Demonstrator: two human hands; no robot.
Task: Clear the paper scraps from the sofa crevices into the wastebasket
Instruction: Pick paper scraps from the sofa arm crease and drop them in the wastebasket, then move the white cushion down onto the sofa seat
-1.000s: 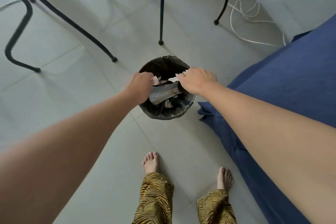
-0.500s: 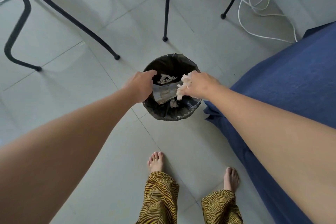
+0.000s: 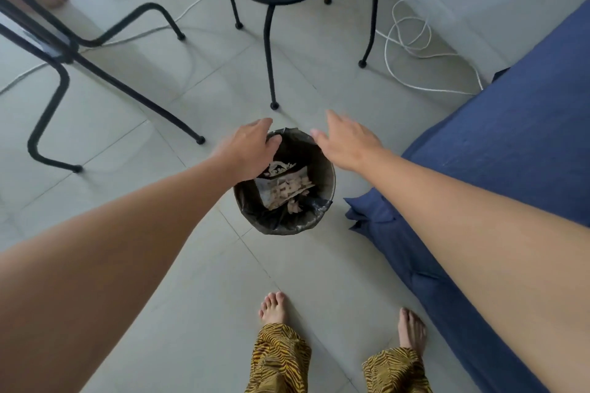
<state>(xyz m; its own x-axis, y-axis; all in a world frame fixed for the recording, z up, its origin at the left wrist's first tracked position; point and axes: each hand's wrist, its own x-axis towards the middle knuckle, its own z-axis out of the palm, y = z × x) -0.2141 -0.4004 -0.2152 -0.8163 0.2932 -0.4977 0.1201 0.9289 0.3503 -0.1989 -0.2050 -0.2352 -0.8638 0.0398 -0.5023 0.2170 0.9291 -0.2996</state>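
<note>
Both hands released, empty above wastebasket; chair beyond, sofa right.

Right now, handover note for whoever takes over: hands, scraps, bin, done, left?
Left hand: open, empty, above the near-left rim of the wastebasket.
Right hand: open, fingers spread, empty, above the right rim.
Paper scraps: a heap lies inside the black-lined wastebasket, which stands on the floor beside the blue sofa.
Done: this handful is in the bin.
Left: the sofa crevices are not in view, so go back and check them for more scraps.
</note>
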